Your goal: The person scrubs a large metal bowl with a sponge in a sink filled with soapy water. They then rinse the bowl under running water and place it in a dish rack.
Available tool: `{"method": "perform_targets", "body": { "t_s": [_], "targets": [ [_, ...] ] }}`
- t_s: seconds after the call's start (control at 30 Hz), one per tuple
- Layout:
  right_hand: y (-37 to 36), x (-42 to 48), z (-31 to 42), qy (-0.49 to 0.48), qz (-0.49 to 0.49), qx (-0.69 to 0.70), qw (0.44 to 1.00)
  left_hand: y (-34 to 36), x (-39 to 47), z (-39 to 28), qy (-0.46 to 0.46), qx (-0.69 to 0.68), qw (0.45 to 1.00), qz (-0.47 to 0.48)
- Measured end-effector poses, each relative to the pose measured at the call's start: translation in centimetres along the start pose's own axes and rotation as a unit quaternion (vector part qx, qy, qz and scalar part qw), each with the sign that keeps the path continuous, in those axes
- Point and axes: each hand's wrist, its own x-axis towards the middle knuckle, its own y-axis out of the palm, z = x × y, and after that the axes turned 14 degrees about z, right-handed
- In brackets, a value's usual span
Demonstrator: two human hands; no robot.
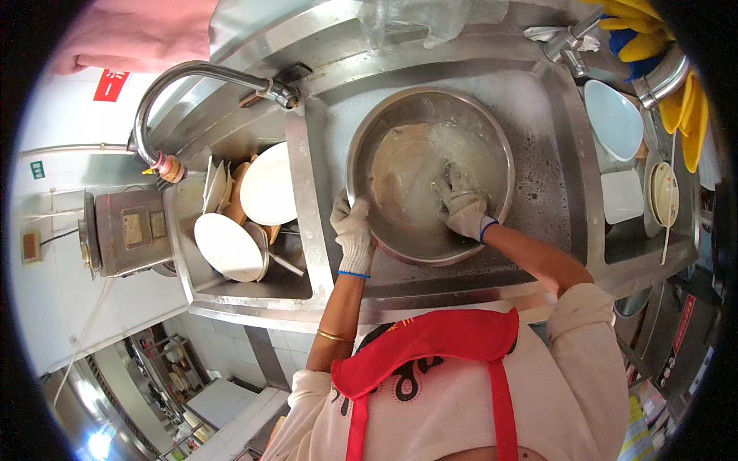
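A large round stainless-steel basin (429, 253) of cloudy water sits in the middle compartment of a metal sink (533, 230). My left hand (351, 230), in a pale knit work glove with a blue cuff edge, grips the basin's left rim. In a matching glove, my right hand (461, 207) reaches over the near right rim into the basin. Its fingers dip into the water, and I cannot tell whether they hold anything. A brownish patch (398, 161) shows through the water on the left; what it is stays unclear.
White plates (228, 248) and bowls are piled in the left sink compartment. Above it arches a faucet (202, 68). In the right compartment lie a pale blue dish (614, 121), a white square container (622, 197) and bowls (665, 193). Yellow rubber gloves (683, 109) hang beside another tap (568, 49).
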Motion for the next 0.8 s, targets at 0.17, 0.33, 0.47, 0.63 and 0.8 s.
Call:
{"method": "perform_targets", "body": {
  "t_s": [0.17,0.33,0.47,0.63,0.8],
  "targets": [
    [0.5,4.0,-3.2,-0.119,0.014,-0.039,0.992,0.9,-0.1,-0.6,0.004,-0.102,0.995,0.006],
    [0.8,7.5,-1.7,-0.027,-0.038,-0.006,0.999,0.1,-0.1,0.6,-0.011,-0.098,0.995,0.02],
    [2.0,12.1,2.3,0.07,-0.256,0.079,0.961,0.8,-0.5,1.2,-0.028,-0.082,0.996,0.025],
    [4.6,12.9,4.8,0.113,-0.368,-0.382,0.84,1.6,0.0,1.3,-0.035,-0.065,0.997,0.037],
    [0.9,3.7,4.7,-0.32,-0.068,-0.135,0.935,0.6,0.5,0.8,-0.03,-0.091,0.995,0.01]
  ]
}}
